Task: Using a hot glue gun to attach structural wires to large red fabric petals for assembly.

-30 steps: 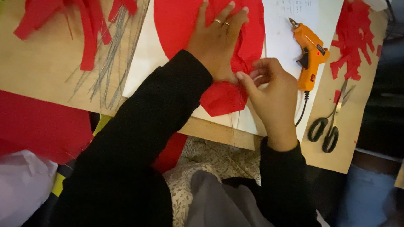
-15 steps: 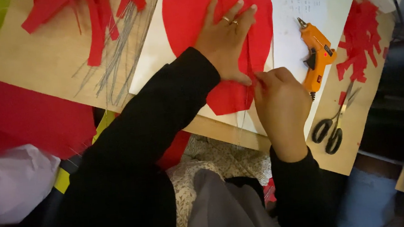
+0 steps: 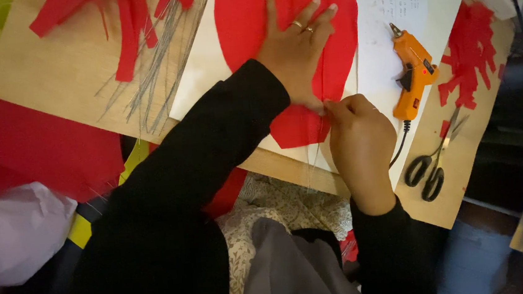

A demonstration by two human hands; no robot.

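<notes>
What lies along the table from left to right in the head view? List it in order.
Red paper strips → thin wires → left hand flat on the red sheet → orange glue gun → scissors → red scraps.

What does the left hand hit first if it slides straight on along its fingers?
The left hand lies flat on the red paper shape, fingers pointing to the far edge. Going on, it likely crosses only more red paper, then leaves the picture.
</notes>
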